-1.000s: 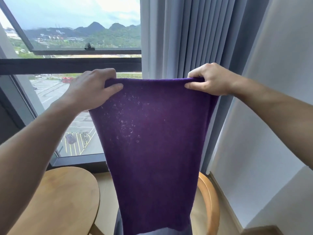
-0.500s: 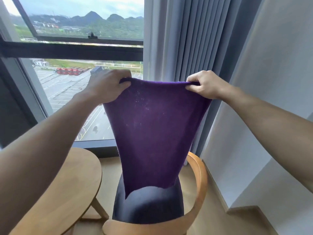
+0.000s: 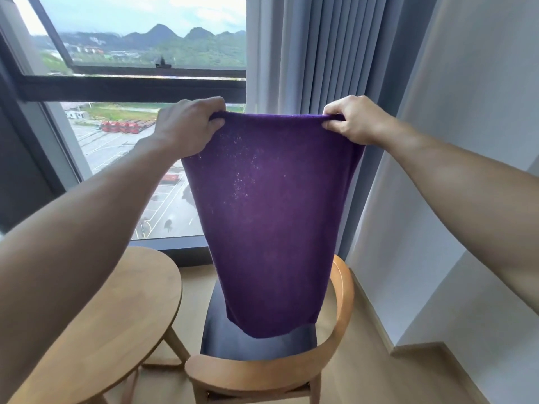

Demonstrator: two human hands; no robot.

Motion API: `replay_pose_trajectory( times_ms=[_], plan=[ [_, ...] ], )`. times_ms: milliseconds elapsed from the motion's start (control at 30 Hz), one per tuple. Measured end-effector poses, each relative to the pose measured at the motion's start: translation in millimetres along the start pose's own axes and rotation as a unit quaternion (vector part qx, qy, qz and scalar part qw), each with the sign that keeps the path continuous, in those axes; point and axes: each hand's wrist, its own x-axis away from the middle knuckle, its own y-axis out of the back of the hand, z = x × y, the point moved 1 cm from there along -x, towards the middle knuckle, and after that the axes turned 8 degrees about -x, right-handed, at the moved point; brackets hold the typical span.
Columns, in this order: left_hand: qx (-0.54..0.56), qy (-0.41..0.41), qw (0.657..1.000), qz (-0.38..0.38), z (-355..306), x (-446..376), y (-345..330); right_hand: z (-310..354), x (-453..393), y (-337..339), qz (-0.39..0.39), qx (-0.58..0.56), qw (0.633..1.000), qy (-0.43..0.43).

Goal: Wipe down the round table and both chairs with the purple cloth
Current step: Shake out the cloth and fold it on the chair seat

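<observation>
Hands number two in the head view, and both are raised in front of the window (image 3: 131, 53). One purple cloth (image 3: 268, 214) hangs between them, spread flat, with small pale specks on its upper left part. The left hand (image 3: 186, 126) pinches the top left corner of the cloth, the fingers curled over the edge and the thumb pressed under it. The right hand (image 3: 354, 119) grips the top right corner in the same way, fingers closed tightly on the fabric. The lower edge of the cloth hangs free above the dark seat of one wooden chair (image 3: 341, 301), and whether it touches the seat cannot be told. Only this one chair is visible. One round table (image 3: 116, 330) of light wood stands just beside the chair, on its left, partly hidden by the left forearm. One grey curtain (image 3: 306, 53) hangs behind the cloth, next to a pale wall (image 3: 466, 141).
</observation>
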Motion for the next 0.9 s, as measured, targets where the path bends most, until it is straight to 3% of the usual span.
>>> replay_pose_trajectory(
  times_ms=[200, 600, 900],
  plan=[
    [-0.010, 0.005, 0.999, 0.030, 13.9, -17.1, -54.7, -19.9, -26.7, -36.3, 0.031, 0.001, 0.999, -0.031],
    [0.066, 0.046, 0.983, 0.163, 60.3, -68.3, -285.7, -128.8, -133.7, -210.0, 0.055, -0.026, 0.989, -0.132],
    [0.056, -0.034, 0.967, 0.246, 54.2, -9.2, -424.5, -183.5, -111.1, -339.5, 0.190, 0.026, 0.973, -0.128]
  ],
)
